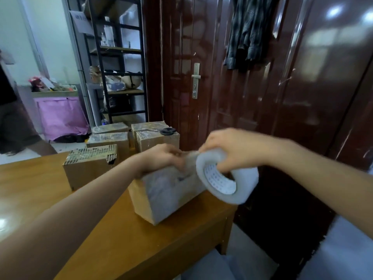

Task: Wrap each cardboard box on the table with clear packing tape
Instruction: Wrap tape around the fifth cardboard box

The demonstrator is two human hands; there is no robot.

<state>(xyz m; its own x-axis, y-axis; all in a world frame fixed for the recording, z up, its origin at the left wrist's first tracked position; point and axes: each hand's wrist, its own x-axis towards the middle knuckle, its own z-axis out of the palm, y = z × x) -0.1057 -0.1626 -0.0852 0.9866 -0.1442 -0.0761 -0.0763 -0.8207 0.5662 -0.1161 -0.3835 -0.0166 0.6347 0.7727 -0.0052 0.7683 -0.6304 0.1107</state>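
Your right hand (228, 150) grips the roll of clear tape (227, 176), fingers curled down through its core, holding it tilted just off the right end of the near box (167, 195). A short stretch of tape runs from the roll leftward to the top of that box, where your left hand (161, 158) presses down on the top edge; it is blurred, so you cannot tell how its fingers lie beyond that they rest on the box. The near box stands close to the right edge of the wooden table (121, 239), its front face cloudy with tape already laid over it. To its left and a little farther sits another box (88, 168) with striped tape across the top and a torn corner. Beyond that, at the far end of the table, 4 more boxes (113, 139) stand close together in 2 rows, and black-handled scissors (163, 130) lie on top of the far right ones. Behind the table is a dark red door (201, 57) with a metal handle, a black shelf unit (121, 57) to its left, and a plaid shirt (248, 31) hanging high on the right.
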